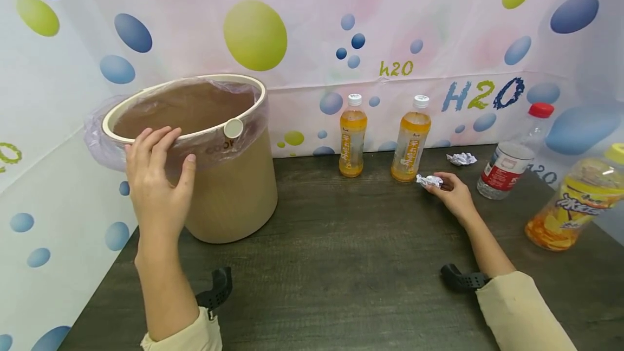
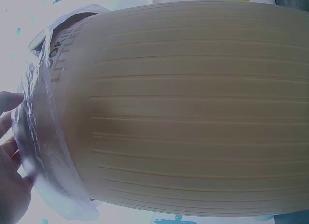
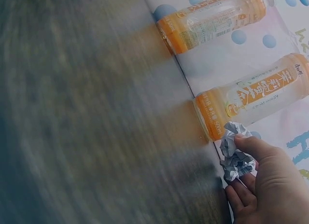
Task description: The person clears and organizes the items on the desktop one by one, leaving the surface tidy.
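Note:
A beige trash can (image 1: 234, 188) with a thin plastic liner (image 1: 104, 145) folded over its rim stands at the left. My left hand (image 1: 158, 188) holds its near rim, fingers bent over the edge and thumb on the outside. At the right, my right hand (image 1: 453, 196) pinches a crumpled ball of white paper (image 3: 236, 154) between thumb and fingers. This hand is close to the base of an orange-labelled drink bottle (image 1: 411, 140). A second crumpled paper ball (image 1: 461, 159) lies farther back on the dark table (image 1: 331, 275).
Another orange-labelled bottle (image 1: 353, 137) stands between the trash can and the right hand. To the right are a red-capped bottle (image 1: 507, 164) and a larger yellow-capped bottle (image 1: 575, 205). A patterned sheet (image 1: 312, 26) hangs behind the table.

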A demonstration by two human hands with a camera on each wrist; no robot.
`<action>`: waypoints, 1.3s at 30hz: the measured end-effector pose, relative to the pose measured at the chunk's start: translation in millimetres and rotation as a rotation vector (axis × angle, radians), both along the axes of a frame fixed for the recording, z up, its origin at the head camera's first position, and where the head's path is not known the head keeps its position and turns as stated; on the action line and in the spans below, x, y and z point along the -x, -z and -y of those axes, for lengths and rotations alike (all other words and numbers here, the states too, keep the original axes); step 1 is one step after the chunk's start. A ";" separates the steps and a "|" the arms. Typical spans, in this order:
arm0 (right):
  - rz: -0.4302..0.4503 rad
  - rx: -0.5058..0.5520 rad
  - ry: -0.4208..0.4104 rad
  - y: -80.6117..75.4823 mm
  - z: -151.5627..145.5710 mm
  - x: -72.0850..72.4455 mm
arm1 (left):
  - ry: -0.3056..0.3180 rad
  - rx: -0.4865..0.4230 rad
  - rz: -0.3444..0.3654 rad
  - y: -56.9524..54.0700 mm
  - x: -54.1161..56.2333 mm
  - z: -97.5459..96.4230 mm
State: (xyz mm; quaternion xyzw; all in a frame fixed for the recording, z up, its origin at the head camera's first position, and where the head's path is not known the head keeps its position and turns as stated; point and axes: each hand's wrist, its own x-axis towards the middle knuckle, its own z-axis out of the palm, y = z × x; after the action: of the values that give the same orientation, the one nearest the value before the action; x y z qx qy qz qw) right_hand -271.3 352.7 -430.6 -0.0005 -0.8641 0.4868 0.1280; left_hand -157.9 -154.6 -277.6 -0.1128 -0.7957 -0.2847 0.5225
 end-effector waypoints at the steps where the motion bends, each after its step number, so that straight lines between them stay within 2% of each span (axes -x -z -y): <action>1: -0.001 -0.001 -0.001 -0.3 0.0 0.4 | -0.002 -0.001 0.002 0.0 -0.3 0.1; 8: -0.011 -0.011 -0.022 -4.1 1.1 0.7 | 0.002 -0.018 -0.006 -0.8 0.6 0.0; 17: 0.025 0.006 -0.097 -9.2 5.1 0.5 | 0.003 -0.025 -0.019 -2.8 1.3 -1.1; 29: 0.025 0.013 -0.134 -0.7 8.0 -3.0 | -0.008 -0.007 0.000 0.2 3.7 0.6; 39: 0.040 0.017 -0.182 -9.8 14.6 -4.4 | -0.006 -0.013 -0.005 -0.8 0.9 -1.8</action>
State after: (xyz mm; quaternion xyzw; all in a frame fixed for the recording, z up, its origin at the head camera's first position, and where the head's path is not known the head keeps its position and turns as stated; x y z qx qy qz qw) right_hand -266.8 338.1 -420.8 0.0671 -0.8588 0.5037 0.0658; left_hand -158.7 -152.8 -276.9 -0.1077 -0.7928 -0.2881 0.5262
